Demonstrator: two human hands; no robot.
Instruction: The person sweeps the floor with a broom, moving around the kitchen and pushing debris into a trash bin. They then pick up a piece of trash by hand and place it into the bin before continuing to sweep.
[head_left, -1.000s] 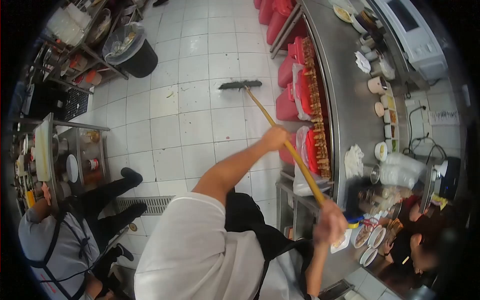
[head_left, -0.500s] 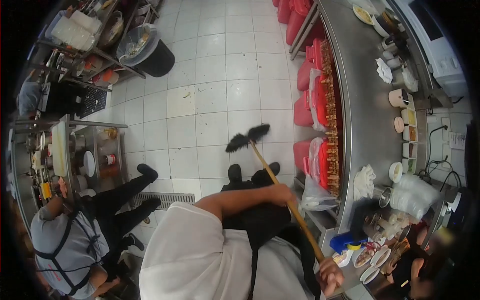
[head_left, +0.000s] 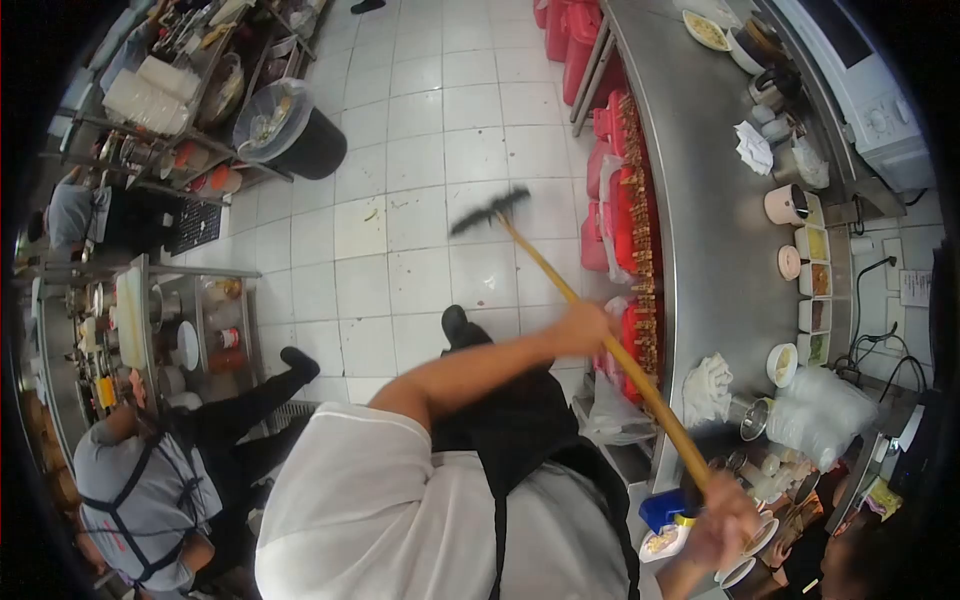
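Observation:
A broom with black bristles (head_left: 488, 212) rests on the tiled floor ahead of my feet, its long wooden handle (head_left: 545, 268) slanting back toward my right side. My left hand (head_left: 582, 328) is wrapped around the middle of the handle. Near the handle's upper end, my right hand (head_left: 726, 524) closes on it, slightly blurred. Small dark scraps and smudges dot the tiles (head_left: 410, 215) around the bristles.
A steel counter (head_left: 715, 270) runs along the right, with red containers (head_left: 592, 235) beneath it. At upper left stands a lined trash bin (head_left: 318, 148). A co-worker (head_left: 150, 490) stands at the left shelves. Other people's hands show at lower right.
The broom head has moved forward across the floor, away from me. Both hands have shifted forward and right with the handle. One of my feet has stepped forward.

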